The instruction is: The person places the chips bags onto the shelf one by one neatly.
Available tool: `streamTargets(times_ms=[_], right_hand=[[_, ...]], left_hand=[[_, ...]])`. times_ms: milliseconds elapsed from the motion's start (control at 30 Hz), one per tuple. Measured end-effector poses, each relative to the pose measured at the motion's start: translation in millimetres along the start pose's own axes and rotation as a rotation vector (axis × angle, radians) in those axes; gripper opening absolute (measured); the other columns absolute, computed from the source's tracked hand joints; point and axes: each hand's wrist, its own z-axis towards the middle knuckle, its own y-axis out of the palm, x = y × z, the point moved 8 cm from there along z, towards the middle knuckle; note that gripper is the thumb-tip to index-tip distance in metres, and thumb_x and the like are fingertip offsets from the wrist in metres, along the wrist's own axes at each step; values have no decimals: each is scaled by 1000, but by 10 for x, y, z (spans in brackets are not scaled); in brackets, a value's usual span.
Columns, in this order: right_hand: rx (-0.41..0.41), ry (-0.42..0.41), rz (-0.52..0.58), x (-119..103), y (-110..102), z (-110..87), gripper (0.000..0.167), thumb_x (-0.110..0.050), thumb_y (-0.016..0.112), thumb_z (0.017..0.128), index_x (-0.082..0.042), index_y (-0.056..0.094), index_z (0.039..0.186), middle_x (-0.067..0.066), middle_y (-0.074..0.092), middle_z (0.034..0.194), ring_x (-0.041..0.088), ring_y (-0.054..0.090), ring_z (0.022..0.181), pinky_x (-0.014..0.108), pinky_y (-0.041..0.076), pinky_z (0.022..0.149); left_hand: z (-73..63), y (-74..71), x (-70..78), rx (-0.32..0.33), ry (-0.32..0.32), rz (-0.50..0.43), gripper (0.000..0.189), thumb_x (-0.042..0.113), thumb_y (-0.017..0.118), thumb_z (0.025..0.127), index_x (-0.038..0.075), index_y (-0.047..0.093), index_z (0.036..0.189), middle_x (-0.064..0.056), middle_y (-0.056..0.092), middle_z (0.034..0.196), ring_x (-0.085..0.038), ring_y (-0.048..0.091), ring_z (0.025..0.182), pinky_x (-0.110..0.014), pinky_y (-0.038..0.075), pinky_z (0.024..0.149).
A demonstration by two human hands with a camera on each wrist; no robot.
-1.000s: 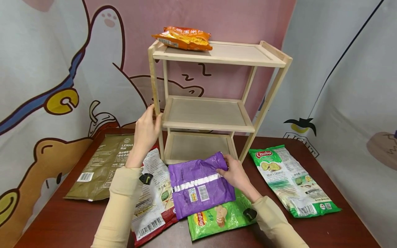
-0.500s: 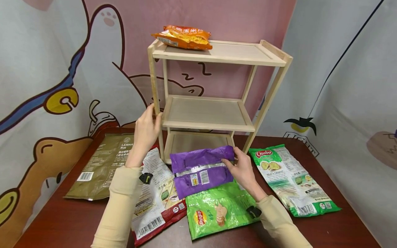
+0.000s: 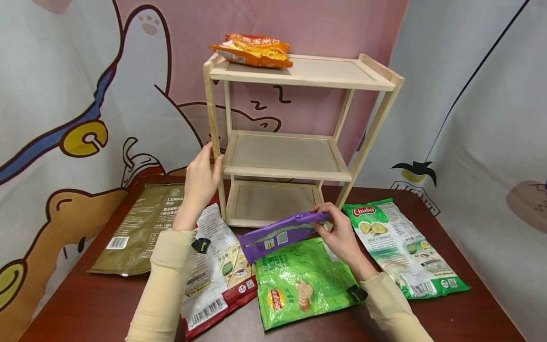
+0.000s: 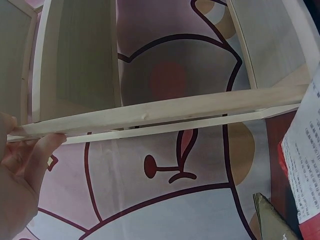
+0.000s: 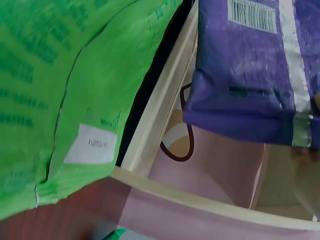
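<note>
A purple snack bag [image 3: 278, 233] is pinched at its right end by my right hand [image 3: 337, 232], tilted in front of the bottom shelf. In the right wrist view the purple bag [image 5: 245, 70] shows a barcode and a silver stripe. My left hand [image 3: 201, 183] grips the left front post of the wooden shelf rack [image 3: 286, 166]; the left wrist view shows the thumb [image 4: 47, 150] against that post. Below the purple bag lies a green chip bag [image 3: 305, 285], flat on the table. A white and red bag [image 3: 218, 275] lies under my left forearm.
An orange snack bag [image 3: 256, 51] sits on the top shelf, at its left. An olive bag [image 3: 145, 228] lies on the left of the dark red table [image 3: 77, 304]. The green and white Chuba bag [image 3: 403, 249] lies on the right.
My right hand has moved slightly right, and the purple bag has tipped from facing up to nearly edge-on, showing more of the green bag. My left hand stays on the post.
</note>
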Motion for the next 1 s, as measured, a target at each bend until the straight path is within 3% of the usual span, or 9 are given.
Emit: streamTargets(times_ms=[133,233,333,433,633,733,867,1000], right_hand=[[-99,-5,6,22,-1,-30,27,14,68,78,-6,54,90,13,67,106,-1,58,90,20,47,53],[-153,-21,-5,30,-11,-49,29,13,70,76,-7,56,91,13,69,101,1,61,83,23,51,54],[-184,-81,-24,11,-16,-68,32,11,73,74,-5,60,99,13,70,96,-1,60,73,19,50,52],[-211,-174,-15,-41,-11,-88,38,12,74,72,-4,65,104,15,69,94,1,61,73,14,50,57],[-334,-283,95,-102,10,-144,37,21,69,69,-7,71,94,12,71,96,14,66,94,16,53,82],[-421,-286,87,-82,37,-180,40,23,66,70,-11,72,91,9,72,97,18,67,93,20,53,86],[-543,-234,-32,-10,89,-234,45,22,65,68,-15,73,91,5,72,102,22,67,96,27,55,85],[-697,-104,-201,105,167,-309,34,-3,74,77,-21,69,105,-2,69,111,18,65,103,32,54,87]], left_hand=[[-1,-4,4,0,-2,-3,35,12,54,96,-11,52,122,-26,65,99,-40,65,76,-47,53,60],[-3,-12,13,2,1,-2,35,12,54,96,-11,52,122,-26,65,98,-40,65,75,-47,53,59],[-2,-15,12,3,0,-2,35,12,54,96,-11,52,122,-27,65,99,-40,65,75,-48,53,59],[-1,-12,6,-2,-3,-1,35,12,54,96,-11,52,123,-27,65,100,-41,65,77,-48,53,60],[-1,-7,5,-9,-11,1,36,13,54,96,-11,52,124,-27,65,103,-41,65,79,-49,53,63],[-1,-12,15,-5,-7,-5,36,13,54,96,-10,52,123,-26,65,101,-40,65,76,-47,53,59],[-1,-15,24,1,-2,-16,35,13,55,96,-10,52,123,-25,65,98,-38,65,72,-46,53,57],[2,-7,19,-2,0,-19,35,13,54,96,-9,52,123,-25,65,98,-38,66,73,-45,53,56]])
